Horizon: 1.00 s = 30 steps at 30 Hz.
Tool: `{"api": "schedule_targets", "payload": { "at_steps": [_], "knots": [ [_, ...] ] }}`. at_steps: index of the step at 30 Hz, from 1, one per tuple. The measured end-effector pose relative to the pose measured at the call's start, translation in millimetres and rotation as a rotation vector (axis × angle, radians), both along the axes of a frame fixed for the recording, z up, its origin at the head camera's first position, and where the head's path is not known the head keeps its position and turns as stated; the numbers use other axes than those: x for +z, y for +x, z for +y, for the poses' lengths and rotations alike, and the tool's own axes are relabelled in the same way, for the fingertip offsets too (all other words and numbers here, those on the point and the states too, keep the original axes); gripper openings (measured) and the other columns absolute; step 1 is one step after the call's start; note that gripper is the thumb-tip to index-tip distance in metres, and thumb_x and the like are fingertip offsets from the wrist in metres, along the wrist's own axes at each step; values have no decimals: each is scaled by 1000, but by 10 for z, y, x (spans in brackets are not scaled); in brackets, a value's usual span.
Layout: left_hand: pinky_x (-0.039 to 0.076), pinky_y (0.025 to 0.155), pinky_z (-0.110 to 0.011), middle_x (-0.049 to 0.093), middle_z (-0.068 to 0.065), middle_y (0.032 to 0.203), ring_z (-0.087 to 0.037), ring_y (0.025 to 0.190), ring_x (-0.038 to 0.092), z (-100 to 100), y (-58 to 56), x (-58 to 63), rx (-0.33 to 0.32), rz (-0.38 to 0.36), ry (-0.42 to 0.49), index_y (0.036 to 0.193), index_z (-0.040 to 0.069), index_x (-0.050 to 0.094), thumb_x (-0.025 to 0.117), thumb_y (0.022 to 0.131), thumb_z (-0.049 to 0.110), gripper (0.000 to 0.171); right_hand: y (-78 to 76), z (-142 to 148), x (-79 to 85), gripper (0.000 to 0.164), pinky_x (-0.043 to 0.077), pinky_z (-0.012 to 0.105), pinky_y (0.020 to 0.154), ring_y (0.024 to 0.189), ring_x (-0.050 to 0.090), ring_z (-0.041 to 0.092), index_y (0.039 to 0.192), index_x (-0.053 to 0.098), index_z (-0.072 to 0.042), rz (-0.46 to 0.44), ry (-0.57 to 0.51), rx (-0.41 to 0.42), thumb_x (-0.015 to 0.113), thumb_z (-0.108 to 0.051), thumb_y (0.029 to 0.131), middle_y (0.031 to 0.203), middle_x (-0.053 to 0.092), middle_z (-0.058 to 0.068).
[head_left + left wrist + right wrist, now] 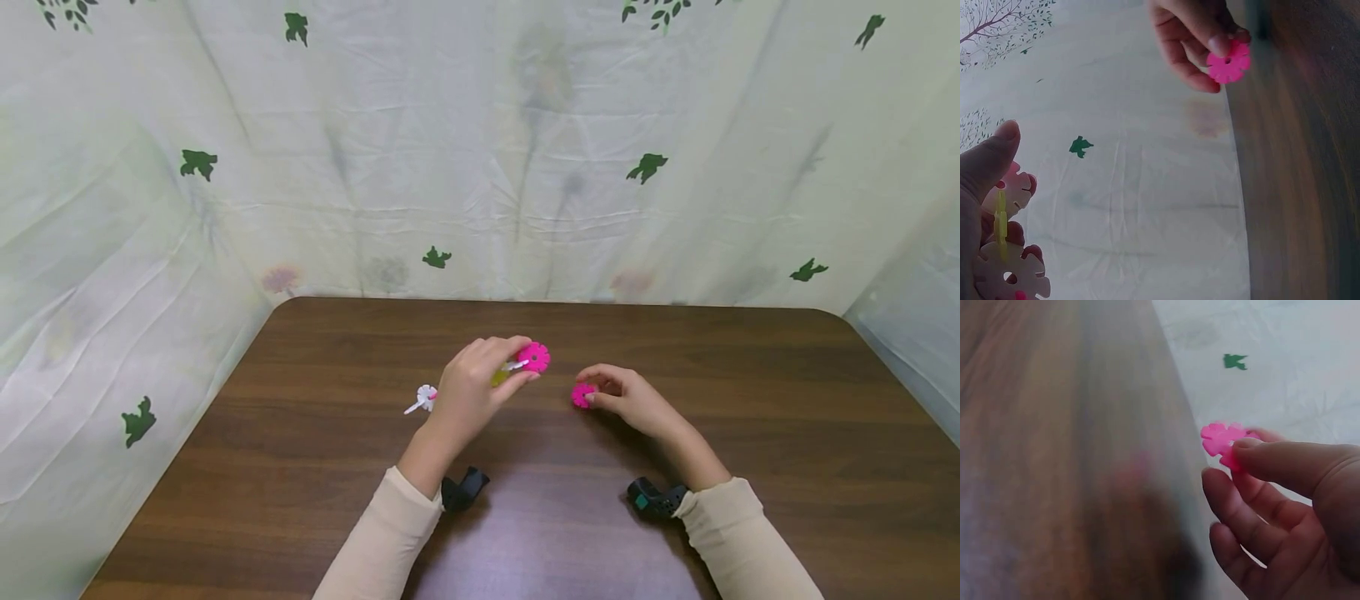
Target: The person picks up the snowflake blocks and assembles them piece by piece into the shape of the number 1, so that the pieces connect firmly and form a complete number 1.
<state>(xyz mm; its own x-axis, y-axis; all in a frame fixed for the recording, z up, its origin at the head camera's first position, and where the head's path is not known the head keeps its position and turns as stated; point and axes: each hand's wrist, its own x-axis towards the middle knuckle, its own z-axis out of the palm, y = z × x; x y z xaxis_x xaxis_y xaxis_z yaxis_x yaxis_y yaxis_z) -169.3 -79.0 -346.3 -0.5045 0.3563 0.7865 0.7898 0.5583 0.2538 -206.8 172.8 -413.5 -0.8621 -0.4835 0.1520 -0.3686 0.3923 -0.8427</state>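
My left hand (467, 385) holds a joined chain of notched snap discs above the table. A pink disc (540, 365) tops the chain by the thumb and fingertips, with a yellow disc (498, 378) partly hidden in the grip. From the other side of the hand sticks out a white disc (424, 392). In the left wrist view the yellow disc (1001, 228) stands edge-on, slotted into a white disc (991, 265). To the right, my right hand (636, 403) pinches a single pink disc (580, 397) between thumb and fingers, apart from the chain.
Both hands are over a brown wood-grain table (337, 517). A pale curtain (480, 167) with green bird shapes hangs behind it and at the sides. Dark straps (463, 490) sit at both wrists.
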Motion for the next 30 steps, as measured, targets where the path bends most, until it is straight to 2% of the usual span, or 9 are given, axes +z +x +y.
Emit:
{"api": "schedule_targets", "payload": {
  "at_steps": [6, 10, 18, 30],
  "knots": [
    [43, 65, -21, 64, -1, 90, -13, 73, 54, 20, 3, -14, -19, -4, -8, 104, 4, 63, 77, 70, 16, 38, 54, -9, 176, 17, 48, 31, 63, 74, 56, 30, 100, 57, 0, -38, -71, -67, 62, -6, 85, 84, 57, 10],
    [43, 65, -20, 64, -1, 89, -12, 72, 53, 33, 7, -24, -24, -4, -15, 103, 4, 63, 77, 70, 17, 38, 93, -18, 284, 16, 50, 38, 68, 77, 57, 36, 98, 56, 1, -13, -123, -84, 61, -6, 84, 86, 59, 13],
    [42, 65, -20, 63, 0, 87, -12, 71, 52, 68, 17, -32, -37, -7, -40, 103, 5, 63, 76, 71, 19, 37, 251, -93, 559, 14, 50, 24, 66, 73, 60, 12, 95, 55, 6, 70, -240, -66, 60, 1, 83, 86, 60, 18],
    [41, 65, -18, 63, 1, 86, -10, 71, 51, 118, 31, -50, -49, -25, -80, 102, 6, 65, 75, 72, 23, 35, 373, -157, 684, 11, 50, 27, 65, 77, 59, 18, 93, 58, 0, 148, -294, -59, 61, 1, 82, 89, 59, 12]
  ]
}}
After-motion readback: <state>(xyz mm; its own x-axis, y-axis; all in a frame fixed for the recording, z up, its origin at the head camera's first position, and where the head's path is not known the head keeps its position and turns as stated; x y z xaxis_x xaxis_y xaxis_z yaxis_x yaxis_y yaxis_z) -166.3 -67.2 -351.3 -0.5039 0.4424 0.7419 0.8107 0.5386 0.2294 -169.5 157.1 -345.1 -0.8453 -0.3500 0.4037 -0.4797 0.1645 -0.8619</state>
